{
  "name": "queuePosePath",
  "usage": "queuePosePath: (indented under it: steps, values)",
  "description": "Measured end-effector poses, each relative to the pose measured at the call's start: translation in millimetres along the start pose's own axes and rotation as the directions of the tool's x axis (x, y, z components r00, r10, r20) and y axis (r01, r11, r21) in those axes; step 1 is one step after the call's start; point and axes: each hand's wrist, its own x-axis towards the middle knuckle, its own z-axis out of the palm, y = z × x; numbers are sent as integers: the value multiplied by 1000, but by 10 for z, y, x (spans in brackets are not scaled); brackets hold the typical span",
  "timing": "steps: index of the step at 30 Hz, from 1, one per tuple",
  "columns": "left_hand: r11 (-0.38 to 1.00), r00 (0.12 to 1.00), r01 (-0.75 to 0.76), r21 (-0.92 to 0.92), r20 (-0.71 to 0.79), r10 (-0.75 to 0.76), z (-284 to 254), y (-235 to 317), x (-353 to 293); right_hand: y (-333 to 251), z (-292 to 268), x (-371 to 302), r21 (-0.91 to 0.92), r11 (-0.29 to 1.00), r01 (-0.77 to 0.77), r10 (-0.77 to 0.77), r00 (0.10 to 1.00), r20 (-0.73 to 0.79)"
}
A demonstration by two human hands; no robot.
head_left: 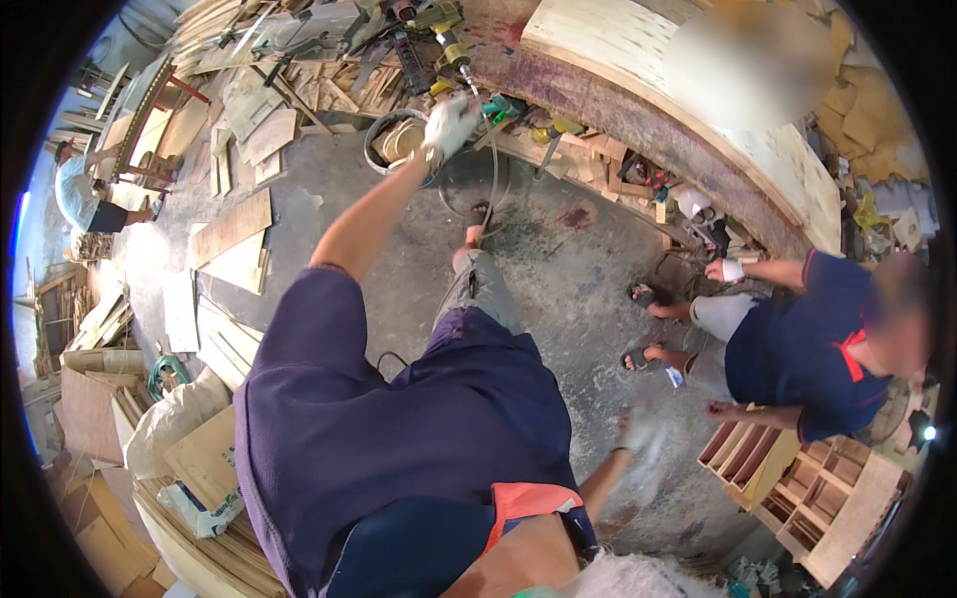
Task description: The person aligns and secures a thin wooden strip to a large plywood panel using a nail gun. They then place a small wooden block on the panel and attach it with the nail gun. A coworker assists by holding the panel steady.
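My left hand wears a white glove and is stretched forward over the rim of a round bucket. Its fingers look curled together, and what they hold, if anything, is hidden. A thin clear hose runs down just right of these fingers, from the metal fitting of a yellow and black power tool on the bench. Low on the right, my right hand, in a pale glove, hangs beside my body over the floor. Motion smears its fingers.
A co-worker in a dark shirt stands at the right, by wooden compartment boxes. Wood sheets lie on the long bench. Loose boards lie on the floor at left. Another person works at the far left.
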Motion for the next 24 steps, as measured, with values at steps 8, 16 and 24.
queuePosePath:
  steps: [8,16,24]
  values:
    - [943,977,215,-256,53,-208,1005,-221,2218,-843,1867,-409,-110,991,-80,116,917,380]
    - [798,894,444,-408,144,-424,1707,-606,2910,-2662,1611,188,-197,975,-102,110,993,34]
    - [759,768,640,-123,77,-635,1703,-339,3019,-3865,931,1610,211,976,48,9,965,-263]
